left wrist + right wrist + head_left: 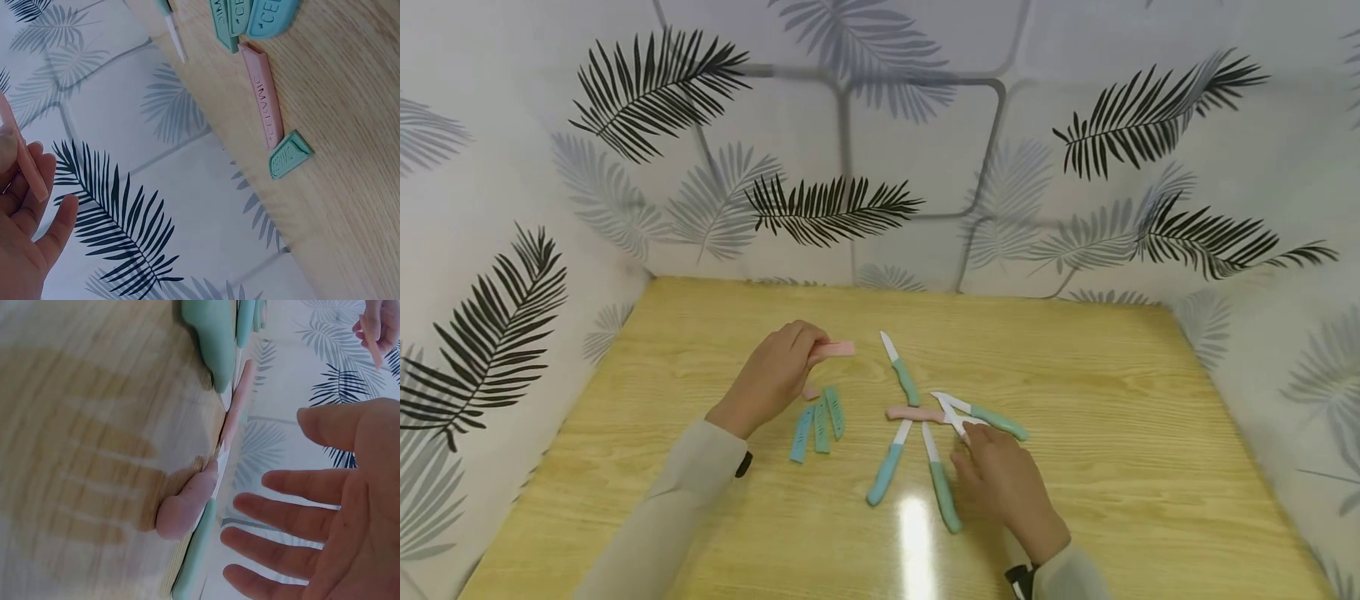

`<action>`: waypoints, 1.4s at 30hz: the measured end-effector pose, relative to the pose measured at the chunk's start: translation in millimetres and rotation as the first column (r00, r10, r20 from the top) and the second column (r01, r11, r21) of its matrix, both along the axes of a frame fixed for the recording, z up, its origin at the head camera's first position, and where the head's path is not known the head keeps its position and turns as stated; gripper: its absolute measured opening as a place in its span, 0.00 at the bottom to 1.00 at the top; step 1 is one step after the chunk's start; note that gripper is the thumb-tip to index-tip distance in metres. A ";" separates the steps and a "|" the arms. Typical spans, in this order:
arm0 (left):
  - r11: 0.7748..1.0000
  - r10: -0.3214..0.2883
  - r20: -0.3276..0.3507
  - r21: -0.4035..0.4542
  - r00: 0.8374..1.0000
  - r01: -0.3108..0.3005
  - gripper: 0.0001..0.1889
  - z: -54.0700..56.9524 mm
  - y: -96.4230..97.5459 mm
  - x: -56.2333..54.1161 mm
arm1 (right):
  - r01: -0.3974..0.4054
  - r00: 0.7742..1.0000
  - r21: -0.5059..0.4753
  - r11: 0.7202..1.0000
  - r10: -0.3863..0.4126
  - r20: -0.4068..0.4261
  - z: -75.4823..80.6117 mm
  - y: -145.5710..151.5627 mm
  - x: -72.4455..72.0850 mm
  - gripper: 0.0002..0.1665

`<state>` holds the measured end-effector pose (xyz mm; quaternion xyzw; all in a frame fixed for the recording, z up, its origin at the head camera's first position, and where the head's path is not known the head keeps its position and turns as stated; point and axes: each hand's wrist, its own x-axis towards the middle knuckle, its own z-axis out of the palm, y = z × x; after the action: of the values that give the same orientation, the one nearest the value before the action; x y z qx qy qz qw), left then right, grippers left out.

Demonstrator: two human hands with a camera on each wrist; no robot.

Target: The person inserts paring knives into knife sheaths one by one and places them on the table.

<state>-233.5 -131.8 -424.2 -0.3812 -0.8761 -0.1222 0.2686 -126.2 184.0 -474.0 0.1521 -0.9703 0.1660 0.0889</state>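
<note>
My left hand (773,372) pinches a pink knife sheath (841,348) above the table's left half. In the left wrist view the same sheath (28,162) lies between thumb and fingers. My right hand (1006,477) is over the knives; the right wrist view shows its fingers straight and holding nothing. Beneath it a pink-handled knife (187,506) rests on the table, its handle hidden in the head view. Around it lie a second pink knife (913,413), a blue knife (886,475) and several green knives (946,496), all with bare white blades, some crossing.
Left of the knives lie a blue sheath (802,435) and green sheaths (822,427). In the left wrist view a pink sheath (262,94) touches a short green sheath (290,155). A leaf-patterned curtain (910,150) borders the wooden table (1112,375) at the back and sides.
</note>
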 end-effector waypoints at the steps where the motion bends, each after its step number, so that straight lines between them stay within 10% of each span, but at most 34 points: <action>1: 1.000 0.000 0.000 -0.001 1.000 0.000 0.22 0.8 -0.8 1.9 | 0.021 1.000 0.010 1.000 -0.021 0.004 -0.3 0.6 -1.5 0.25; 13: 0.999 -0.024 -0.051 0.026 0.998 0.025 0.10 -7.0 -8.0 20.8 | 0.142 0.989 0.067 0.988 -0.144 0.021 -2.4 0.1 -6.7 0.29; 21: 0.999 -0.012 -0.061 -0.046 0.998 0.009 0.23 -11.3 -9.8 30.2 | 0.187 0.972 0.119 0.975 -0.201 0.120 -3.8 4.6 -10.9 0.26; 42: 0.999 -0.023 -0.051 -0.047 0.998 0.021 0.13 -17.5 -19.8 39.9 | 0.165 0.943 0.108 0.980 -0.189 0.274 -8.9 5.8 -27.5 0.25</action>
<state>-193.6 -151.6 -441.7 -0.4000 -0.8672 -0.0951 0.2809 -153.7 189.7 -482.8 0.0427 -0.9888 0.1365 -0.0427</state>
